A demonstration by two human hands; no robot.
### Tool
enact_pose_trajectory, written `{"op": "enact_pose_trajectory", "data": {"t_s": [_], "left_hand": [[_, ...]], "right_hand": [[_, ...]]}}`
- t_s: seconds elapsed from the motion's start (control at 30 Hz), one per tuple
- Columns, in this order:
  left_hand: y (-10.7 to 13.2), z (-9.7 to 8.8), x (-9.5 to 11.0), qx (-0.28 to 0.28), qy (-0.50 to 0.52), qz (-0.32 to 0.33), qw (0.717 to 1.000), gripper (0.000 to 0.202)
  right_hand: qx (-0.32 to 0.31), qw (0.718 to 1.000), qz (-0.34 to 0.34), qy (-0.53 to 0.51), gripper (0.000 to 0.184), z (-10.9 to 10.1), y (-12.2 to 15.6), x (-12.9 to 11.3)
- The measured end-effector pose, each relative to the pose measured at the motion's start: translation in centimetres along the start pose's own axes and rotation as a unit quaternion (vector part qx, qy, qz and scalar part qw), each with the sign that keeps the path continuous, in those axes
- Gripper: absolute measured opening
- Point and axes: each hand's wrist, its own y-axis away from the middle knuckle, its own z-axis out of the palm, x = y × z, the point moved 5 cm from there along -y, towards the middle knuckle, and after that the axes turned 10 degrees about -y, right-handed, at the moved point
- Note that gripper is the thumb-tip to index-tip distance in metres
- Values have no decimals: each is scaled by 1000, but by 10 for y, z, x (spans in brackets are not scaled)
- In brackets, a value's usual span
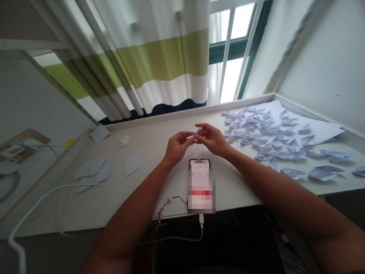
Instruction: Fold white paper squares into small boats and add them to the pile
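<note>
Folded paper [197, 132] looks small, pale, narrow and tilted.

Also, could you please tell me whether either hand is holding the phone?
No, the phone lies on the table, while the left hand and right hand hold a small piece of paper.

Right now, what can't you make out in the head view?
All in the head view:
- Held paper: mostly covered by the fingers; its full shape can't be told.
- Phone: screen pixelated, unreadable.
- Phone cable: far end lost behind the left forearm.
- Rightmost folded paper: cut off by the right edge.
- Window: glare hides the outside.
</note>
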Motion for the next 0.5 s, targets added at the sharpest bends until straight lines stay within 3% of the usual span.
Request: {"op": "enact_pose_trajectory", "data": {"t_s": [0.13,0.3,0.5], "left_hand": [[3,2,3,3,-65,23,998,33],[9,10,17,15,-199,125,972,19],[13,9,24,58,-311,163,934,11]], "right_hand": [[32,998,9,54,40,1,2,2],[71,989,27,124,17,4,4,8],[45,990,2,133,23,12,6,3]]}}
